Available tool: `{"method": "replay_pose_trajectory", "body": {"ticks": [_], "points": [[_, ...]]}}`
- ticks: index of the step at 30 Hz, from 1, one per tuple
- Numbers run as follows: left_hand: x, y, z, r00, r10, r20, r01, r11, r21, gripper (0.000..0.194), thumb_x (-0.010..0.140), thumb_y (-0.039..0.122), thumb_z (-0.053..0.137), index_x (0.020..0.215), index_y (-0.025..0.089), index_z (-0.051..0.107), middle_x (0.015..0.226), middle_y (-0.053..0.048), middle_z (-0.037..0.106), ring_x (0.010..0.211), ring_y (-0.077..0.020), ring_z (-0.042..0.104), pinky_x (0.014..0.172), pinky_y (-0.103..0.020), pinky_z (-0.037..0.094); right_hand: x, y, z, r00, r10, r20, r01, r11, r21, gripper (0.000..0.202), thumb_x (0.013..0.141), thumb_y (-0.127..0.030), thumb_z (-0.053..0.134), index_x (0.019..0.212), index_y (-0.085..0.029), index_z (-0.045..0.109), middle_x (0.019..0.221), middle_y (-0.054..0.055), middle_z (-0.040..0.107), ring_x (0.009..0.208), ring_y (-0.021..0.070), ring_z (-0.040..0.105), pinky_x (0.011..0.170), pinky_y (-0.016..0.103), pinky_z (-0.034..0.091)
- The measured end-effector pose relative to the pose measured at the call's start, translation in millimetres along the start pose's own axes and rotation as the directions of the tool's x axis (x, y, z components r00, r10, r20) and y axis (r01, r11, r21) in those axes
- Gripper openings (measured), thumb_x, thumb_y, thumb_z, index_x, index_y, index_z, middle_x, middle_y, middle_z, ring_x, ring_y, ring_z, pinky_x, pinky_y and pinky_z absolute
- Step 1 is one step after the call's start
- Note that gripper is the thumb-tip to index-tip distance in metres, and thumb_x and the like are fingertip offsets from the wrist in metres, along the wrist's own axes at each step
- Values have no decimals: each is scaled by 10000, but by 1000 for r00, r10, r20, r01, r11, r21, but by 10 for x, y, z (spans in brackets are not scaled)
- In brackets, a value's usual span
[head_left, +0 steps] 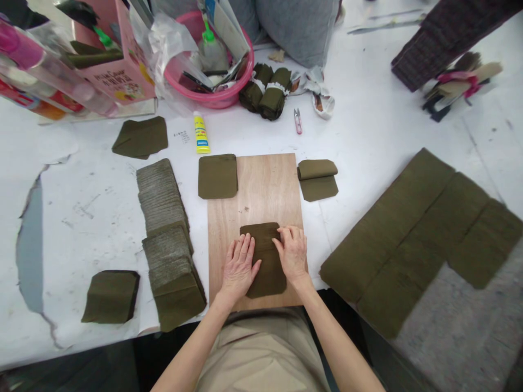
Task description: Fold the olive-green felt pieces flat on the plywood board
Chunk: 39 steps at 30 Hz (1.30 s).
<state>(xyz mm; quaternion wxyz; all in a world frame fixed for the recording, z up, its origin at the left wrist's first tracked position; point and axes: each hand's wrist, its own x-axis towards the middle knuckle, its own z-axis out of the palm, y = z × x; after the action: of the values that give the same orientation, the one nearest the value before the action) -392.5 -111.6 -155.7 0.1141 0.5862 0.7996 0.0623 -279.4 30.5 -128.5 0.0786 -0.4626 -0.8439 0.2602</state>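
An olive-green fabric piece [267,272] with rounded lower corners lies flat on a wooden board [267,185]. My left hand [239,264] rests on its left side, fingers stretched out and thumb apart. At its upper right edge, my right hand [292,250] has curled fingers, with thumb and forefinger close together on the cloth. Another olive fabric piece [218,177] overlaps the board's upper left corner. Just right of the board sits a folded olive fabric piece [318,181].
Overlapping fabric pieces [165,218] form a long row at left, beside a small stack [111,296]. Large olive panels [408,234] lie at right. Behind are a yellow tube [201,133], thread snips [298,121], rolled cloth bundles [274,98] and a pink basket [216,99].
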Motion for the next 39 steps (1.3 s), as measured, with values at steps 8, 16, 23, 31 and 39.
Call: {"method": "replay_pose_trajectory", "body": {"ticks": [8,16,23,31,39], "points": [[3,3,-2,1000,0,20,0,1000,25,637,918,316,425,1474,103,197,1528,-126,231,1423,-266,165,1165,-496,160,58,19,-21,999,-34,31,35,999,-12,115,882,-223,546,987,-202,588,989,65,579,942,216,501,828,359,382],[-2,-1,9,1000,3,-8,-3,1000,11,655,911,311,439,1480,118,178,1523,-125,248,1418,-263,191,1164,-494,173,195,27,-62,988,-79,134,91,993,-82,86,879,-270,569,823,-208,589,868,36,589,862,197,500,751,324,352],[-1,-4,6,1000,2,8,-2,1000,21,667,915,313,427,1486,115,143,1527,-128,235,1418,-264,188,1160,-496,179,143,5,-112,971,-33,235,80,978,-191,257,887,-421,548,764,-200,594,788,45,622,773,197,533,694,324,333],[-5,-11,14,1000,8,-16,-8,1000,0,665,913,321,436,1480,105,166,1522,-129,252,1419,-257,187,1165,-482,180,-106,-127,-170,949,83,304,-11,973,-232,255,914,-402,509,788,-197,594,752,53,671,735,200,623,656,298,357],[-17,-40,29,1000,-14,-10,13,1000,-19,719,915,347,444,1492,117,82,1519,-147,254,1412,-266,214,1151,-495,208,-197,-145,-126,908,211,362,-114,956,-272,206,938,-367,471,875,-195,566,711,51,687,661,204,672,539,260,335]]}}
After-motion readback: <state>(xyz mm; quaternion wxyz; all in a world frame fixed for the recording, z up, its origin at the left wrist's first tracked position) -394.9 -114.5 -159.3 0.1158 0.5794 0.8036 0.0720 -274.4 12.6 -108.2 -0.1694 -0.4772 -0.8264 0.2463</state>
